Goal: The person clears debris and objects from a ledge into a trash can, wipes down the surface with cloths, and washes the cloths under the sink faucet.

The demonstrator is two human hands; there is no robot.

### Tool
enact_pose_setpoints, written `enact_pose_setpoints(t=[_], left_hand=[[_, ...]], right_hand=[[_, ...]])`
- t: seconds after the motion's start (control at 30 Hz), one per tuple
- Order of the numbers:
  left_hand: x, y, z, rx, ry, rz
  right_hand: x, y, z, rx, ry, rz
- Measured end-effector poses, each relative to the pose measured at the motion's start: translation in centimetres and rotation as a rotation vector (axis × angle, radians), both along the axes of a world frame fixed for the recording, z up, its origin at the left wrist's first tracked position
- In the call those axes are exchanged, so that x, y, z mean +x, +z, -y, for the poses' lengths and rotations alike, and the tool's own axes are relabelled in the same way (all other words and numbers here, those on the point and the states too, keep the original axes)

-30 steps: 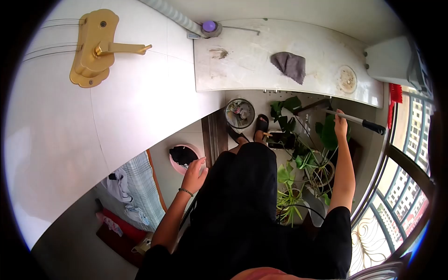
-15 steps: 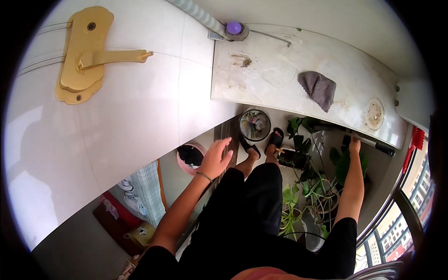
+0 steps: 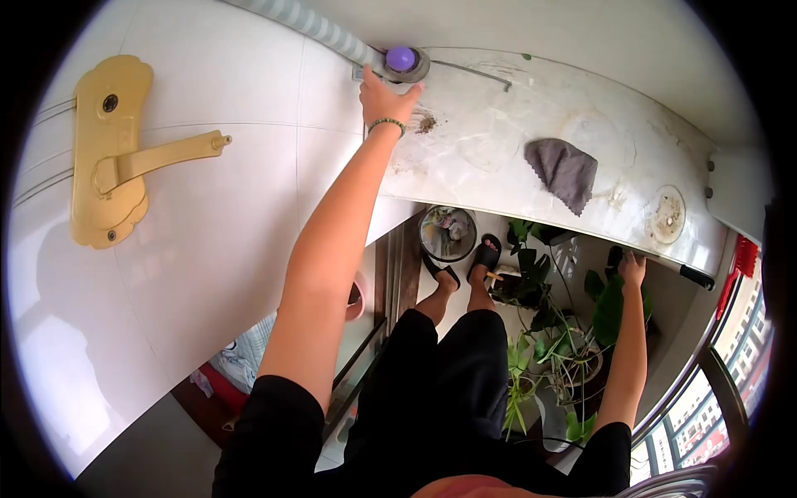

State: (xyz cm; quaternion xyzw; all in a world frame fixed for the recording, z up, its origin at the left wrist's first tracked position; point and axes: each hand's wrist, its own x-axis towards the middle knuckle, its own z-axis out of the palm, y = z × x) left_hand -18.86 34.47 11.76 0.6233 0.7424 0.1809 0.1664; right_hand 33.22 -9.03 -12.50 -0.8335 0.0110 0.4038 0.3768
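Observation:
My left hand [image 3: 388, 97] reaches up over the left end of the white countertop [image 3: 490, 124], its fingers apart and near the purple ball-shaped item [image 3: 400, 59] at the end of the striped hose [image 3: 311, 23]. Whether the fingertips touch the grey piece around it is unclear. Down at the counter's front edge on the right, my right hand [image 3: 633, 270] is closed round a long tool with a black handle [image 3: 696, 277]; most of its shaft is hidden beneath the counter edge. A grey cloth [image 3: 562, 174] lies on the counter.
Below the counter stand a round bin [image 3: 448, 233] and leafy potted plants [image 3: 573, 353]. A white door with a gold handle [image 3: 170, 158] fills the left. A red brush [image 3: 743, 259] hangs by the window at right. A pink basin [image 3: 357, 297] is partly hidden behind my left arm.
My left hand has risen from beside my knees to the purple item. My right hand and the tool have moved lower, against the counter's front edge. The view has shifted.

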Motion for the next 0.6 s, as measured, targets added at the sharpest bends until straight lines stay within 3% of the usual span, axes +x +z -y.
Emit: enact_pose_setpoints(t=[0.1,0.2,0.3,0.4,0.5,0.53,0.6], left_hand=[[1.4,0.0,-1.9,-0.003,-0.001,-0.116],[1.0,-1.8,-4.3,0.058,-0.061,-0.180],[0.3,-3.0,-6.3,0.102,-0.143,-0.215],[-0.5,-2.7,-7.9,0.137,-0.203,-0.239],[-0.3,0.2,-7.4,0.205,-0.048,0.055],[-0.6,0.7,-7.2,0.334,-0.028,0.142],[-1.0,1.7,-6.2,0.331,0.040,0.311]], right_hand=[[-0.7,2.2,0.0,0.163,-0.163,0.127],[3.7,-0.1,1.9,0.291,-0.056,0.301],[5.7,-0.6,2.5,0.248,0.018,0.474],[5.2,3.2,2.1,0.064,0.132,0.744],[5.9,6.4,3.6,-0.106,0.222,0.924],[6.4,7.0,4.0,-0.104,0.220,0.914],[6.7,7.8,4.2,-0.166,0.238,0.909]])
